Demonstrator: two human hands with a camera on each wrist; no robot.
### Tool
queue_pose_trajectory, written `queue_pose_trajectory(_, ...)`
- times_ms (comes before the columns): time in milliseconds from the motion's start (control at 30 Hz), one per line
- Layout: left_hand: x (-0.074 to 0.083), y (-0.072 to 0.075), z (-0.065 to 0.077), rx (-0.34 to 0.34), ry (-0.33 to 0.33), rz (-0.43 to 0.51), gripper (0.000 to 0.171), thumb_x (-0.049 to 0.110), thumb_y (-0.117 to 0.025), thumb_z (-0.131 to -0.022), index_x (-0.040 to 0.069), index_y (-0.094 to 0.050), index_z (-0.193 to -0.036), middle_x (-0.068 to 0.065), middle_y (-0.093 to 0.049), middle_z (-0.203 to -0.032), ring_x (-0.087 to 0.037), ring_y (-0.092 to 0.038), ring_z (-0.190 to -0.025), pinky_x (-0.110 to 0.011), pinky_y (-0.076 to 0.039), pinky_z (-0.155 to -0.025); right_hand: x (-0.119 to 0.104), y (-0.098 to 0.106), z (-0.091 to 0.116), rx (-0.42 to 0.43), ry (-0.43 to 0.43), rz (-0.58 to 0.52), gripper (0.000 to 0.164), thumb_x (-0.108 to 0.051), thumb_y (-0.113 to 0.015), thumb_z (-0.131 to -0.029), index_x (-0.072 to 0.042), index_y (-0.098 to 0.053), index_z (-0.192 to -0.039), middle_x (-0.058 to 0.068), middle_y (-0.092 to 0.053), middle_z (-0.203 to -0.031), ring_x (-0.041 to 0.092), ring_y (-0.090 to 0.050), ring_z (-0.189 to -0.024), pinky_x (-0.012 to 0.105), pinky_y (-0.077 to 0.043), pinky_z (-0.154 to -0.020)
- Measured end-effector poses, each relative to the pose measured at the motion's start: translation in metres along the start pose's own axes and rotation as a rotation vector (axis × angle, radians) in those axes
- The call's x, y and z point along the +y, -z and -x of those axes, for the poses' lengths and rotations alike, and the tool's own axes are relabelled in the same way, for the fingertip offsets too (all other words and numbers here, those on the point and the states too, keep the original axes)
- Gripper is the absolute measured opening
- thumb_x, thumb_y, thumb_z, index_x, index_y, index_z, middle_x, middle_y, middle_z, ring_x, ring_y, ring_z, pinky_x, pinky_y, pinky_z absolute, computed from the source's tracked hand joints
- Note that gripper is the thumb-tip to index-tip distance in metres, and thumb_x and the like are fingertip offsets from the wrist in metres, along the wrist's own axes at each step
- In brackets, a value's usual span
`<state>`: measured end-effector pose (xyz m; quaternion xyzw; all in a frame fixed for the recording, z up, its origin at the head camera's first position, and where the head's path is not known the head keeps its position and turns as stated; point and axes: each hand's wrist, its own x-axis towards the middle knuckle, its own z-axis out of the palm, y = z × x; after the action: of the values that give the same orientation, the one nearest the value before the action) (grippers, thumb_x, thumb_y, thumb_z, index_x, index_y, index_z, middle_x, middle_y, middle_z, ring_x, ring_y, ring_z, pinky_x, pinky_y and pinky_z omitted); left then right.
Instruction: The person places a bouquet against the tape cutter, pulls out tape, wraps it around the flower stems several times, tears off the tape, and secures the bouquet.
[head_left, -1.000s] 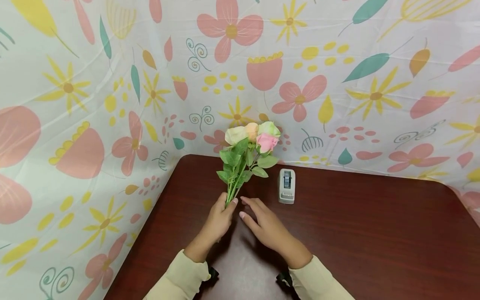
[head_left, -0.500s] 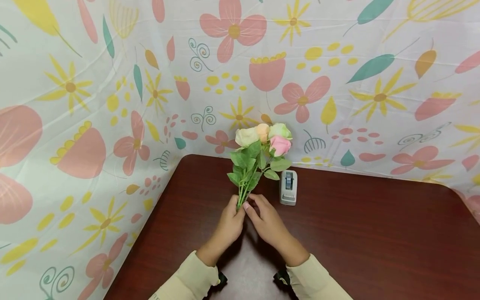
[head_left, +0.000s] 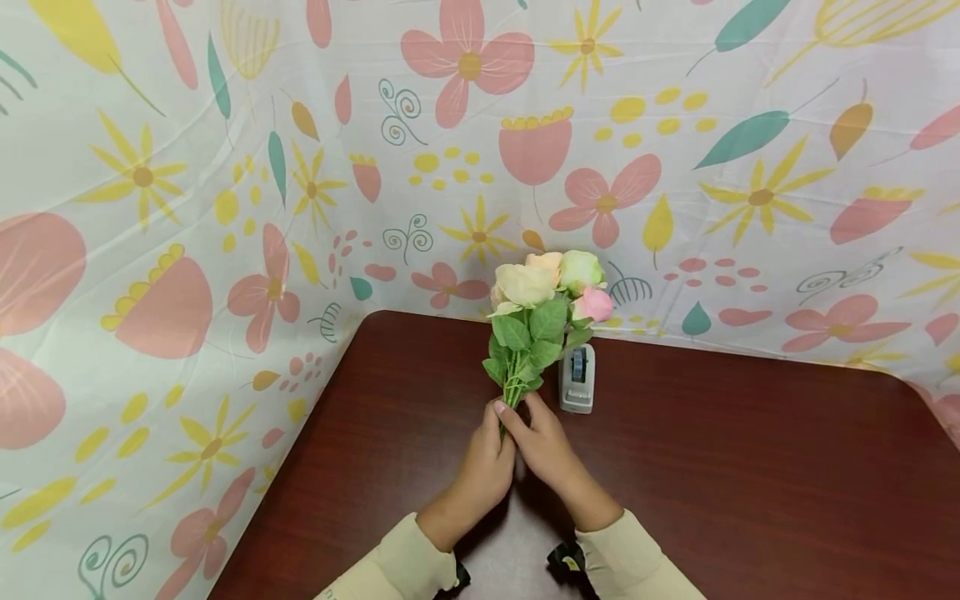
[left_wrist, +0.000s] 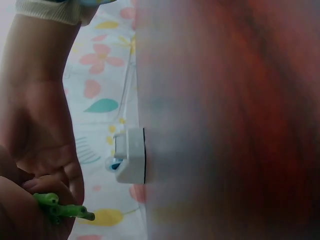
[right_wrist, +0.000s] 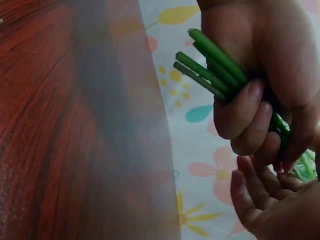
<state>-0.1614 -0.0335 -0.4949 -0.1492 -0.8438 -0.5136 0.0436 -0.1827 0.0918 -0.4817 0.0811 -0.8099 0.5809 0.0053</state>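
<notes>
A floral-printed cloth (head_left: 187,350) hangs along the left side and runs on across the back, at twelve o'clock, behind the dark red-brown bench (head_left: 750,458). The left sleeve (head_left: 397,562) reaches in from seven o'clock, and from it the left hand (head_left: 483,467) curls its fingers firmly round the green stems (head_left: 511,395) of the bouquet (head_left: 546,321), whose lower ends (right_wrist: 220,58) poke out past that grip (the right wrist view shows them best). The bouquet is held above the bench, blossoms toward one o'clock from the left hand: a cream rose (head_left: 527,286), a peach one (head_left: 546,262) just behind it, then a pale green one (head_left: 581,269), with a pink one (head_left: 594,304) at its five o'clock. At the left hand's three o'clock, the right hand (head_left: 551,454) lays its thumb against the stems, its other fingers loosely bent; whether this grip clasps them I cannot tell. A white tape dispenser (head_left: 577,396) stands on the bench at the right hand's one o'clock, partly overlapped by the leaves (head_left: 547,319).
</notes>
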Motion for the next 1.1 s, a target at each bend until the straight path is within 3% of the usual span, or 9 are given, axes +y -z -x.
queue_pose_trajectory(133,0.0,-0.004,0.002,-0.006,-0.028,-0.016,0.042,0.013,-0.038,-0.109,0.013,-0.034,-0.151,-0.015,-0.057,-0.143,-0.022,-0.06,-0.124,-0.04,-0.05,-0.099,-0.001,0.001,0.0,-0.004,-0.002,-0.03,0.027,-0.039,-0.055,-0.104,-0.02,-0.066,-0.119,0.001,-0.072,-0.116,0.017,-0.064,-0.112,0.033,-0.048,-0.097)
queue_pose_trajectory(400,-0.001,-0.001,0.006,-0.085,-0.007,-0.127,0.054,0.019,-0.044,-0.107,0.01,-0.029,-0.157,-0.016,-0.044,-0.156,-0.029,-0.051,-0.138,-0.048,-0.047,-0.107,0.002,0.005,-0.001,-0.079,0.025,-0.033,0.029,-0.037,-0.046,-0.108,-0.019,-0.065,-0.119,-0.001,-0.073,-0.117,0.019,-0.064,-0.12,0.038,-0.045,-0.105)
queue_pose_trajectory(500,-0.001,0.003,0.006,-0.084,-0.028,-0.215,0.056,0.025,-0.053,-0.103,0.013,-0.037,-0.154,-0.01,-0.06,-0.136,-0.021,-0.065,-0.113,-0.037,-0.055,-0.089,0.002,0.007,-0.002,-0.095,0.041,-0.029,0.03,-0.033,-0.043,-0.11,-0.015,-0.066,-0.118,0.002,-0.073,-0.118,0.021,-0.064,-0.118,0.036,-0.047,-0.103)
queue_pose_trajectory(600,-0.001,0.007,0.005,-0.063,-0.049,-0.255,0.045,0.029,-0.061,-0.097,0.015,-0.051,-0.139,-0.001,-0.062,-0.11,-0.011,-0.06,-0.085,-0.024,-0.05,-0.071,0.001,0.01,-0.003,-0.1,0.044,-0.01,0.028,-0.03,-0.042,-0.11,-0.015,-0.065,-0.118,0.003,-0.073,-0.118,0.02,-0.065,-0.111,0.034,-0.048,-0.097)
queue_pose_trajectory(733,0.002,0.013,0.0,0.027,-0.048,-0.215,0.025,0.03,-0.067,-0.094,0.015,-0.056,-0.111,0.002,-0.054,-0.101,-0.01,-0.053,-0.08,-0.02,-0.045,-0.069,-0.001,0.018,-0.004,-0.101,0.049,0.02,0.026,-0.026,-0.043,-0.11,-0.014,-0.064,-0.117,0.005,-0.072,-0.114,0.02,-0.066,-0.105,0.033,-0.05,-0.092)
queue_pose_trajectory(800,0.004,0.017,-0.005,0.079,-0.028,-0.17,0.025,0.032,-0.067,-0.095,0.014,-0.055,-0.107,0.0,-0.052,-0.102,-0.012,-0.053,-0.082,-0.023,-0.045,-0.071,-0.001,0.022,-0.005,-0.105,0.064,0.024,0.026,-0.024,-0.041,-0.11,-0.013,-0.064,-0.117,0.006,-0.071,-0.114,0.022,-0.065,-0.108,0.036,-0.05,-0.094)
queue_pose_trajectory(900,0.008,0.021,-0.013,0.082,0.029,-0.096,0.038,0.045,-0.064,-0.097,0.014,-0.056,-0.117,-0.002,-0.052,-0.112,-0.014,-0.056,-0.093,-0.027,-0.047,-0.078,0.001,0.025,-0.006,-0.125,0.1,0.018,0.028,-0.023,-0.039,-0.111,-0.011,-0.063,-0.117,0.007,-0.07,-0.116,0.025,-0.064,-0.116,0.04,-0.049,-0.099)
queue_pose_trajectory(1000,0.011,0.023,-0.02,0.022,0.085,-0.019,0.054,0.056,-0.062,-0.096,0.017,-0.055,-0.132,-0.001,-0.053,-0.127,-0.017,-0.058,-0.109,-0.034,-0.05,-0.09,0.002,0.027,-0.005,-0.13,0.145,0.033,0.027,-0.022,-0.039,-0.111,-0.011,-0.062,-0.119,0.007,-0.07,-0.114,0.023,-0.064,-0.112,0.037,-0.049,-0.096)
queue_pose_trajectory(1100,0.012,0.021,-0.027,-0.023,0.11,0.083,0.059,0.054,-0.065,-0.095,0.019,-0.053,-0.14,-0.003,-0.054,-0.137,-0.019,-0.055,-0.122,-0.04,-0.048,-0.1,0.002,0.026,-0.004,-0.128,0.187,0.06,0.025,-0.02,-0.042,-0.11,-0.01,-0.062,-0.12,0.007,-0.072,-0.111,0.021,-0.066,-0.107,0.035,-0.051,-0.095)
